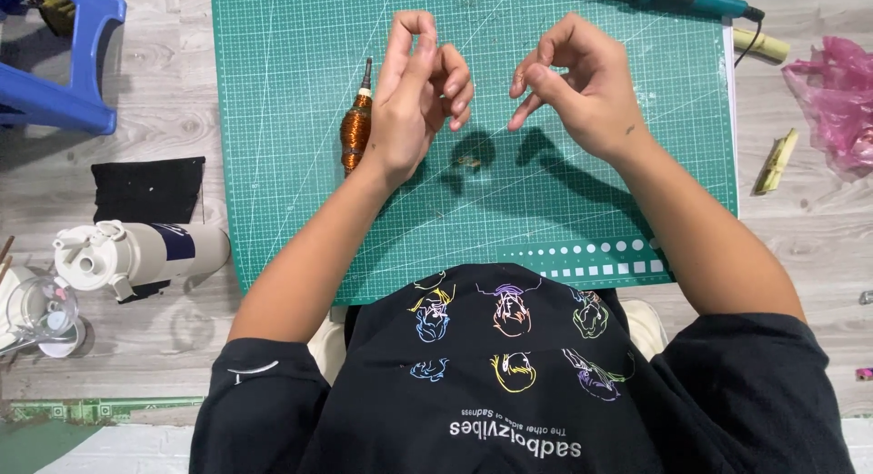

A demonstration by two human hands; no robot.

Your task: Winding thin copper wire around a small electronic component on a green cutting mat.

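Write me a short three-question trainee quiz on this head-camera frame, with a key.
1. True or false: both the left hand and the right hand are raised above the green gridded cutting mat.
2. Which thing lies on the mat nearest the left hand? A) the spool of copper wire B) the white plastic bottle C) the pink plastic bag
3. What stands on the wooden floor at the top left corner of the view?

Key: 1 true. 2 A. 3 The blue plastic stool.
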